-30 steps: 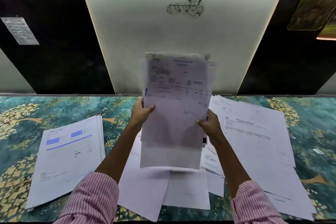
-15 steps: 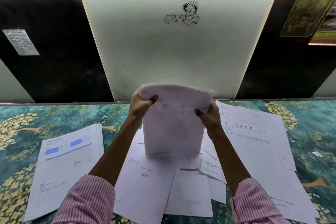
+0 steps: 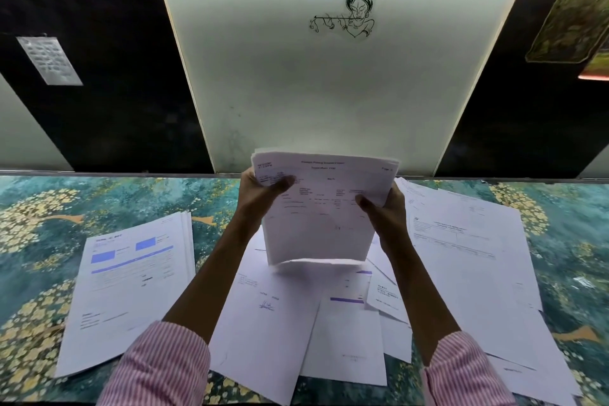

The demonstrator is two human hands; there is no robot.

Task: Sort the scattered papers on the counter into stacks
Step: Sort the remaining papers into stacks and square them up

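Head view, looking down over both forearms at a counter (image 3: 49, 194) patterned in teal and gold. A bundle of printed sheets (image 3: 324, 224) stands upright at the centre, printed face toward the camera. The left hand (image 3: 260, 198) grips the bundle's upper left edge, with the thumb lying across the front sheet and the other fingers hidden behind the paper. The right hand (image 3: 385, 217) grips the right edge slightly lower, thumb likewise on the front and fingers curled behind. The bundle's lower edge sits just over the loose sheets (image 3: 270, 323) scattered at the centre of the counter. The lowest sheet curls forward there, and whether the edge touches the paper beneath cannot be told. The loose sheets overlap at different angles, 1 carrying a signature and 1 a purple bar. To the left, apart from them, lies a nearly squared stack (image 3: 131, 290) whose top page bears 2 blue blocks and a blue rule. To the right lies a wider spread of pages (image 3: 471, 260), overlapping with uneven edges and reaching the near edge of the counter. Pink-and-white striped sleeves (image 3: 158, 369) cover both forearms near the bottom of the view. Behind the counter rises a white panel (image 3: 329, 92) with a black line drawing (image 3: 346, 15) of a flute player, flanked by dark wall. A small printed notice (image 3: 49, 59) hangs on the dark wall at left, and coloured pictures (image 3: 573, 10) hang at upper right.
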